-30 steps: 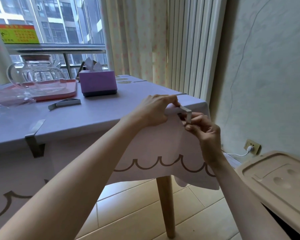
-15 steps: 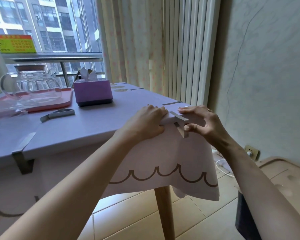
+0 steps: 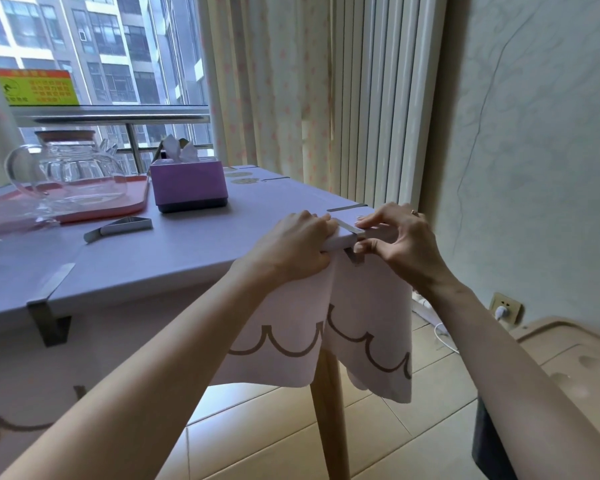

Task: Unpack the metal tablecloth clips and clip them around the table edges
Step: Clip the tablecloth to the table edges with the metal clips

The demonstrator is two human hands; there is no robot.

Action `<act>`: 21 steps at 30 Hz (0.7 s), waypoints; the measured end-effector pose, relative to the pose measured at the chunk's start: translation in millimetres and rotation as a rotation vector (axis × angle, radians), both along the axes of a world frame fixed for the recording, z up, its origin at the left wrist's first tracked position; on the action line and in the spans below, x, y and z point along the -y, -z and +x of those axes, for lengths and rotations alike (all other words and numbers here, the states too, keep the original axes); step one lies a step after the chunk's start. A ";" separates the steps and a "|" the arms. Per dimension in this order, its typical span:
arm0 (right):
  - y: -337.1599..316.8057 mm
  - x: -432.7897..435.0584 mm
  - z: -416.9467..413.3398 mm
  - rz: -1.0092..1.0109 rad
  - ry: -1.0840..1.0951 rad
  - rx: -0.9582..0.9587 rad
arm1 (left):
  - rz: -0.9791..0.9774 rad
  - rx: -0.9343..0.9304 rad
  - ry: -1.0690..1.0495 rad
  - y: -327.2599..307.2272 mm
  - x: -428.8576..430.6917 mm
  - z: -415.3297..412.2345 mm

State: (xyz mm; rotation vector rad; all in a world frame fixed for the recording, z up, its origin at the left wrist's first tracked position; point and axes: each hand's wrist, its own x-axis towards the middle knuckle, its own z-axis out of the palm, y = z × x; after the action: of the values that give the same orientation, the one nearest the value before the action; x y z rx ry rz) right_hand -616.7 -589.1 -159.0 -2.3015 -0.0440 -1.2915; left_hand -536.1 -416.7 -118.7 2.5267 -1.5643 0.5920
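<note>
A metal tablecloth clip [image 3: 349,231] sits over the near right corner edge of the table [image 3: 174,261], which a lilac tablecloth [image 3: 291,327] covers. My right hand [image 3: 400,242] pinches this clip, fingertips on its top strip and thumb at its lower leg. My left hand [image 3: 297,249] grips the cloth and table edge just left of the clip. Another clip [image 3: 51,306] is fastened on the front edge at the left. A loose clip [image 3: 118,229] lies on the tabletop. A further clip strip [image 3: 347,207] shows on the right edge.
A purple tissue box [image 3: 189,185] and a pink tray [image 3: 137,199] with a glass teapot [image 3: 65,171] stand at the back. A wooden table leg [image 3: 329,410] is below the corner. A beige lidded bin [image 3: 575,368] and a wall socket [image 3: 504,308] are at the right.
My right hand has pushed the clip from beside the corner onto the table edge, and now pinches it in place. My left hand stayed on the cloth at the edge.
</note>
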 end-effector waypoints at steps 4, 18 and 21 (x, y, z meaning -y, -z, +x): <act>-3.7 -2.4 4.9 -0.025 0.035 0.003 | -0.006 0.000 -0.011 0.0 0.6 -0.4; 9.9 4.6 -1.5 -0.194 0.026 -0.006 | -0.016 0.042 0.018 3.1 0.1 5.3; 10.2 3.8 0.9 -0.200 0.047 0.006 | -0.020 0.044 0.021 2.7 -0.3 4.9</act>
State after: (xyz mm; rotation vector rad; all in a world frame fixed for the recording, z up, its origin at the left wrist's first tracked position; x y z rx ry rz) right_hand -615.7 -592.9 -169.2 -2.4800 -0.1270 -1.3720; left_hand -531.2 -416.4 -121.5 2.4965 -1.5889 0.6622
